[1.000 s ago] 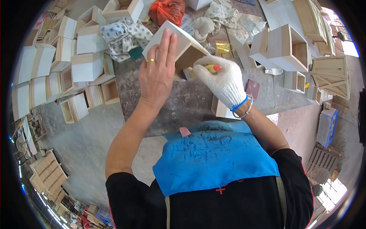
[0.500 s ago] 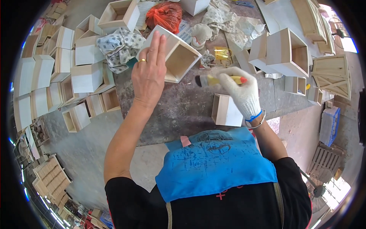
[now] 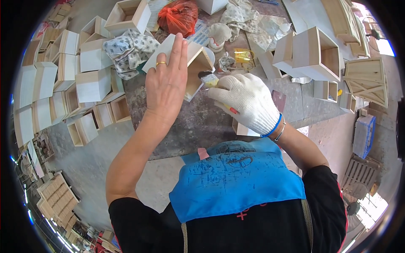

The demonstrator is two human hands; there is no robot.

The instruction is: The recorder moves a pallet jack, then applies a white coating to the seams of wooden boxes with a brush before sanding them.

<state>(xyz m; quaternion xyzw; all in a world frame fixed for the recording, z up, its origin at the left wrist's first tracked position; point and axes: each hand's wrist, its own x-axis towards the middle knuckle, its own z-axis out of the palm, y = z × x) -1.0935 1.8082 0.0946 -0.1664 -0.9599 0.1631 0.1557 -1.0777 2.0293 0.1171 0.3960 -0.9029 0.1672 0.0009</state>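
My left hand (image 3: 166, 86), bare with a ring, lies with outstretched fingers on the white outer face of a small wooden box (image 3: 168, 44). The box stands tilted, its open side turned to the right; my left thumb is hidden. A white knitted glove covers my right hand (image 3: 249, 99), closed around a paintbrush (image 3: 209, 79) with dark bristles and a yellow handle with red on it. The bristles are at the rim of the box's opening. Partly behind my right hand, another small box (image 3: 245, 128) sits on the dark table (image 3: 173, 139).
Stacked wooden boxes (image 3: 93, 84) line the left side, with more boxes (image 3: 316, 55) on the right. Beyond my left hand lie a patterned cloth (image 3: 128, 52) and a red plastic bag (image 3: 179, 17). A yellow mug-like container (image 3: 244, 57) stands past my right hand.
My right hand has moved left and nearer the camera, bringing the paintbrush to the box's opening. The box has tilted and turned slightly under my left hand.
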